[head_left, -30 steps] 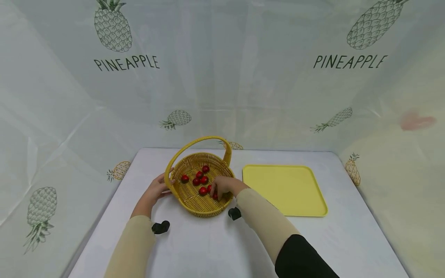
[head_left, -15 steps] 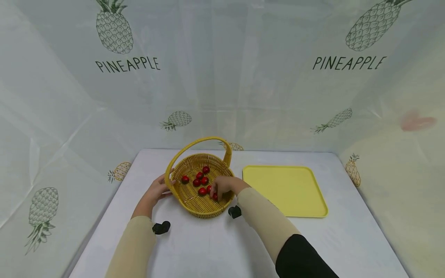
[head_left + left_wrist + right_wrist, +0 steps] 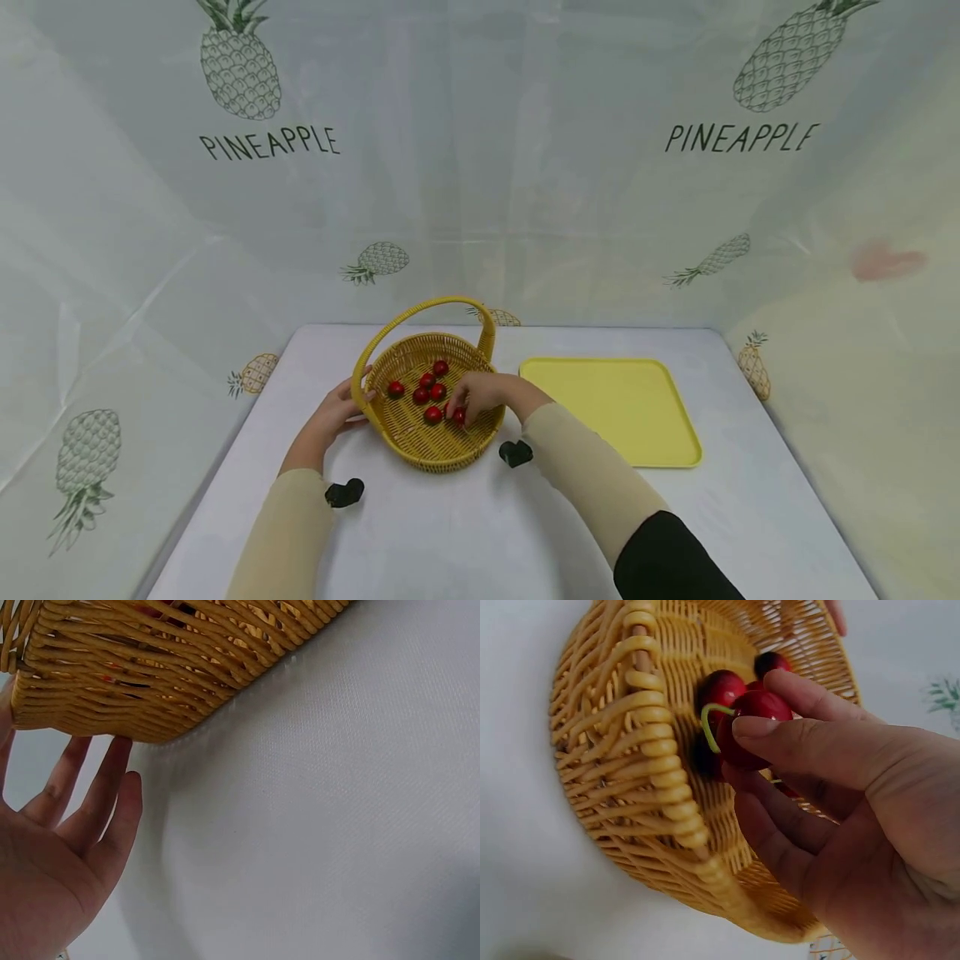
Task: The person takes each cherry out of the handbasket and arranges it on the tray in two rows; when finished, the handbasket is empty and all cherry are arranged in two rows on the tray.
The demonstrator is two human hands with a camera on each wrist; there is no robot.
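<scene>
My right hand pinches one red cherry between the thumb and the fingers, with its bent green stem pointing out to the left in the right wrist view. The cherry is round, so I see no long axis to follow; only the stem gives it a direction. In the head view it is inside the basket, in the lower right part of it. Whether it touches the basket floor, I cannot tell.

The yellow tray is at the right of the frame, near the basket but apart from it. Of my two hands the right one is nearer to this tray, and my right sleeve passes before its lower left corner. My left hand is on the far side of the basket from the tray; its fingers are rather straight and touch the outer wall, close to the foot of the handle.

The basket stands on the white worktop, a little left of the middle of the frame. In it several loose cherries lie close together around the centre, and a single one lies apart, toward the left wall.
</scene>
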